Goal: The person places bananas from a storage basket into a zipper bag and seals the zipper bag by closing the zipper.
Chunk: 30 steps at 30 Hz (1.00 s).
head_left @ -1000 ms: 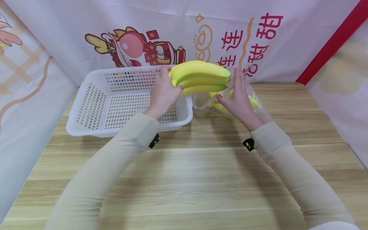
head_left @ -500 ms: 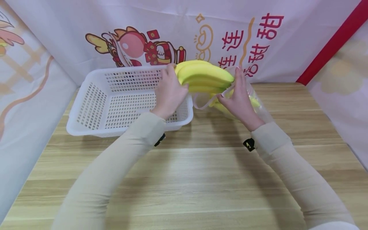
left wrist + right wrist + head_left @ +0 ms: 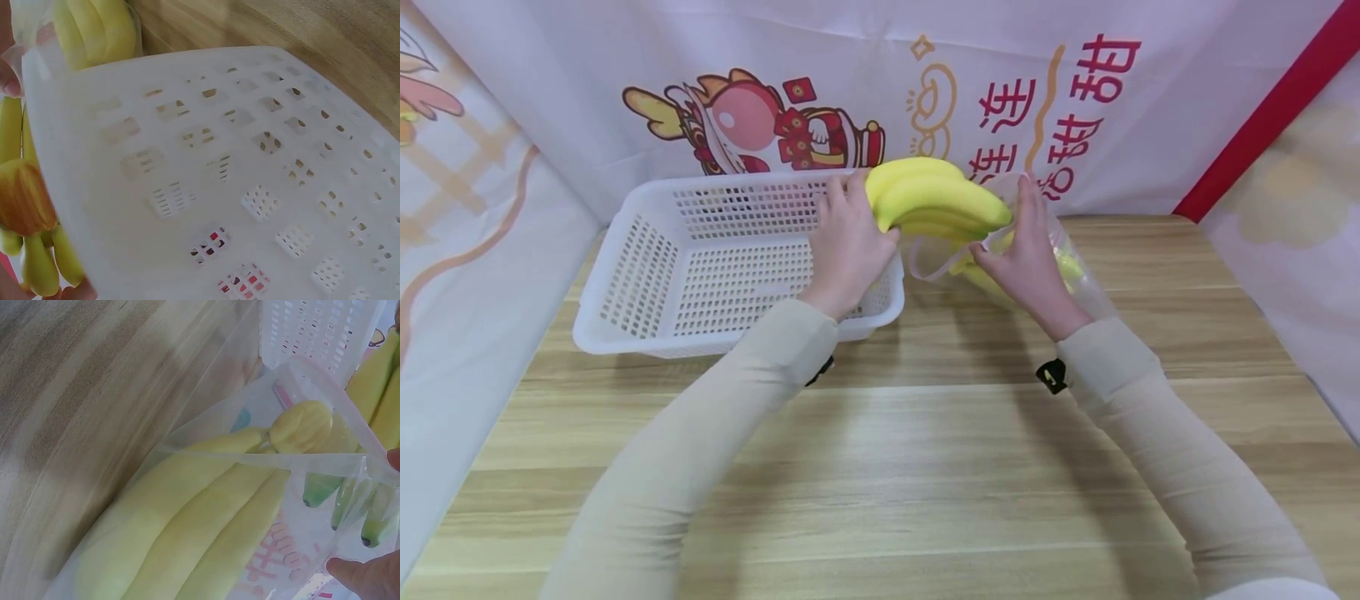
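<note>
The surface (image 3: 925, 467) is pale and wood-look, with streaky brown grain and thin seams running from side to side. Toward its far left stands a white basket (image 3: 640, 344) — upright, its walls and floor pierced with small holes — and just to the right of that a clear bag (image 3: 1093, 293) rests with yellow bananas (image 3: 187, 519) inside.

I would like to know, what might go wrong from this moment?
The green tips of the banana bunch in the left grip are at the mouth of the clear bag, so they may catch on its rim.

The right grip has thumb and fingers spread at that rim; the thin plastic may slip away.

Another bunch already lies inside, its stem end near the opening, so the two could jam.
</note>
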Each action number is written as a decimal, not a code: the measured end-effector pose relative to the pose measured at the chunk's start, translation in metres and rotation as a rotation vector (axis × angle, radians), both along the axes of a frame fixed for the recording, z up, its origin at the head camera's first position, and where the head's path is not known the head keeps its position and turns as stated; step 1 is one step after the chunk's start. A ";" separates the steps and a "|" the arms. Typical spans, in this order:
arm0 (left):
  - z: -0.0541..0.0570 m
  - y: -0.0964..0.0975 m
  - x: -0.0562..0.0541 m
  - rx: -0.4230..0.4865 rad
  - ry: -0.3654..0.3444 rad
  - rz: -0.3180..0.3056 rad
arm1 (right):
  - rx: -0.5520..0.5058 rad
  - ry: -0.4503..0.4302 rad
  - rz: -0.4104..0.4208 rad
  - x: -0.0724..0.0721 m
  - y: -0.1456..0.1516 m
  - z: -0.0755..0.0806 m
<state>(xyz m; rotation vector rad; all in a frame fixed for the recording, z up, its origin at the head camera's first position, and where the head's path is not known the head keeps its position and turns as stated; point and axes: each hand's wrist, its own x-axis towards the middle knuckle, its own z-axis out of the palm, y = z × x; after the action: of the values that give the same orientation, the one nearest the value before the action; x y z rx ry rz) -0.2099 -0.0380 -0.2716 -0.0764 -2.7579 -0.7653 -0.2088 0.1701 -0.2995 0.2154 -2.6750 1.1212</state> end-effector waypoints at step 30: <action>-0.009 0.000 0.006 0.171 -0.118 -0.090 | 0.041 0.070 0.028 -0.003 0.009 -0.003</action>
<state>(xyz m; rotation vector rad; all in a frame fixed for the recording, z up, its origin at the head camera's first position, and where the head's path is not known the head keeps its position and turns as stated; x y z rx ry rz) -0.2041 -0.0375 -0.2808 -0.1252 -2.8010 -1.0583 -0.2121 0.1790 -0.3020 0.2941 -2.6429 1.0473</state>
